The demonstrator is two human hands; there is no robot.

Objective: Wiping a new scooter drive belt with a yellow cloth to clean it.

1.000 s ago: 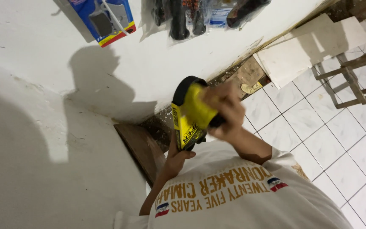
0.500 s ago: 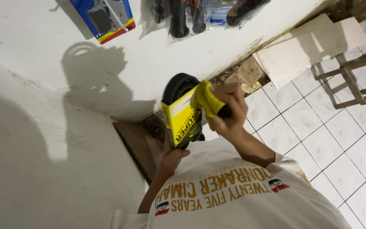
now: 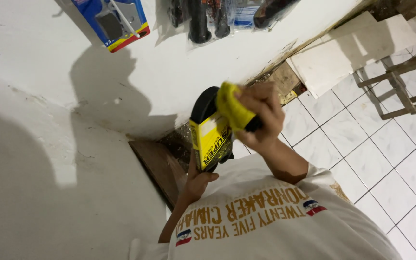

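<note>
So the yellow cloth [image 3: 234,108] has slid further over the top of the black part [image 3: 203,103] since half a second ago; looks like wiping is underway. My right hand [image 3: 261,118] is clenched around that cloth, pressing it down. Below it, the left hand [image 3: 199,180] grips the base of the yellow box [image 3: 211,139]. Can't make out what the black thing really is, and the left fingers are mostly hidden. White wall [image 3: 49,96] behind.

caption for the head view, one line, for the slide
Left hand steadies a yellow-and-black boxed part from below while the right hand rubs it with a yellow cloth.
</note>
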